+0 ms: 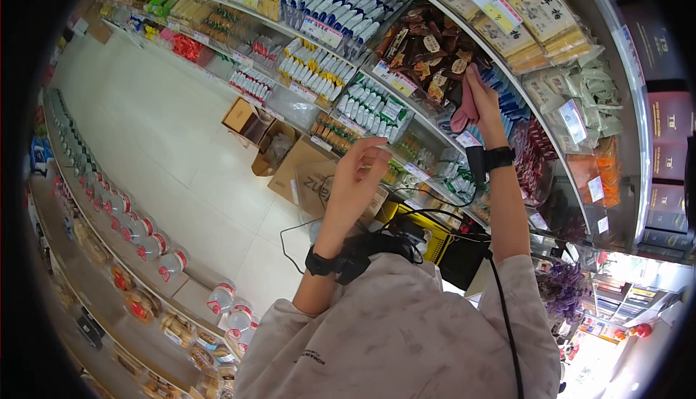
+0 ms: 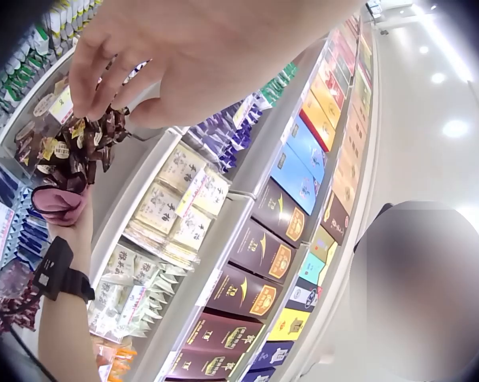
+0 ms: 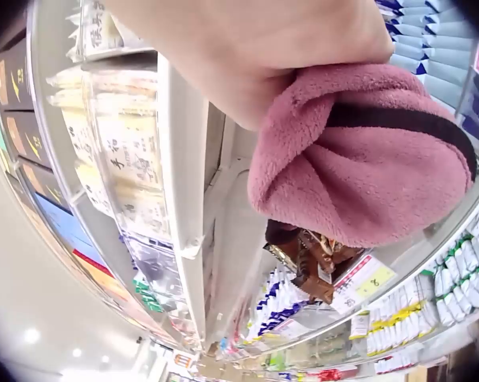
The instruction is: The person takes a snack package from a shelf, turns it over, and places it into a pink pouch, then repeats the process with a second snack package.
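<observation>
"Pink plush cloth with a dark band (image 1: 462, 113): where is it seen from the head?"

"At the front of the shelf, beside the glossy brown-wrapped packets (image 1: 433, 47), where it is gripped by the right hand (image 1: 489, 113). The left hand (image 1: 357, 173) is held up well apart from it, with its fingers loosely bent."

"And what is shown from the left wrist?"

"The left hand is seen at the top, its fingers curved and partly spread, its thumb set apart. The brown packets are seen beyond it, and the cloth is held just beside them. Cream paper-like packs with black lettering (image 2: 175, 199) are stacked on the neighbouring shelf."

"How is the cloth gripped, from the right wrist?"

"It is bunched against the right hand, above the brown packets and near a white, pink and yellow price label (image 3: 365, 280). The fingertips are hidden, so whether they are pressed together cannot be told"
</observation>
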Action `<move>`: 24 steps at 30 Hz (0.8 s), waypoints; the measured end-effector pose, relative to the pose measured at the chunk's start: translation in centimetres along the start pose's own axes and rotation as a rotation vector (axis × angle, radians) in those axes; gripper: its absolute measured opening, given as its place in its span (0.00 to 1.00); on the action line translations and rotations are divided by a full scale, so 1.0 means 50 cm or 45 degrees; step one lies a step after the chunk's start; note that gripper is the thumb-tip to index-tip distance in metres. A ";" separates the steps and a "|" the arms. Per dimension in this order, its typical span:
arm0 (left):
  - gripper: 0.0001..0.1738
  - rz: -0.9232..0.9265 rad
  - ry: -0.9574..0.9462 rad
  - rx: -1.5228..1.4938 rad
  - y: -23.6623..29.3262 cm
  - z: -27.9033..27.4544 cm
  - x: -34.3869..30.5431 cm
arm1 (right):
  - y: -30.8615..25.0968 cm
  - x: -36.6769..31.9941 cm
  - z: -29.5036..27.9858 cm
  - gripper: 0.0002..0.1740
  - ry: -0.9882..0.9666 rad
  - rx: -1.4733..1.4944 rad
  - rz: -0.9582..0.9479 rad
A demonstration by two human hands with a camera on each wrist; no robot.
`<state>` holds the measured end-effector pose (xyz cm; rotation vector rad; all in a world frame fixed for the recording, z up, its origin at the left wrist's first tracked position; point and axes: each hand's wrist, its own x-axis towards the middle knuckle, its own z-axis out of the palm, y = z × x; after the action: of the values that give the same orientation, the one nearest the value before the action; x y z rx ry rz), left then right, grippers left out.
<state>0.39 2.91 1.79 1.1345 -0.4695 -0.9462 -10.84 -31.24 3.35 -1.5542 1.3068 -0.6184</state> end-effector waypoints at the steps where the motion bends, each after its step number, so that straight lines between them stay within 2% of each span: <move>1: 0.17 0.021 -0.002 -0.009 0.000 0.003 -0.001 | 0.010 -0.009 -0.008 0.39 -0.024 0.096 0.014; 5: 0.17 0.012 -0.058 0.027 -0.004 0.021 0.005 | 0.043 -0.043 -0.028 0.32 -0.079 0.389 -0.016; 9: 0.18 -0.011 -0.156 0.074 0.003 0.062 0.020 | 0.017 -0.126 -0.046 0.31 -0.198 0.679 -0.063; 10: 0.19 -0.012 -0.173 0.056 0.001 0.078 0.025 | 0.016 -0.142 -0.062 0.29 -0.256 0.739 0.009; 12: 0.22 0.001 -0.178 0.118 -0.007 0.114 0.038 | 0.007 -0.194 -0.087 0.26 -0.334 0.838 -0.009; 14: 0.24 0.030 -0.136 0.263 -0.019 0.159 0.056 | 0.004 -0.247 -0.119 0.20 -0.458 0.899 0.047; 17: 0.27 -0.011 -0.279 0.288 0.024 0.233 0.065 | 0.019 -0.316 -0.163 0.19 -0.613 0.939 0.115; 18: 0.29 -0.035 -0.333 0.390 0.037 0.249 0.072 | 0.035 -0.327 -0.175 0.20 -0.639 0.844 0.072; 21: 0.31 0.086 -0.358 0.148 0.019 0.278 0.108 | 0.084 -0.336 -0.198 0.22 -0.488 0.830 0.010; 22: 0.32 0.066 -0.385 0.163 0.024 0.290 0.110 | 0.094 -0.338 -0.210 0.23 -0.469 0.854 0.026; 24: 0.31 -0.010 -0.588 0.417 0.017 0.326 0.110 | 0.091 -0.352 -0.242 0.22 -0.481 1.020 0.001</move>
<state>-8.35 -10.52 8.12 1.2069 -1.0241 -1.1708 -28.24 -18.79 7.55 -0.9374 0.6424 -0.6920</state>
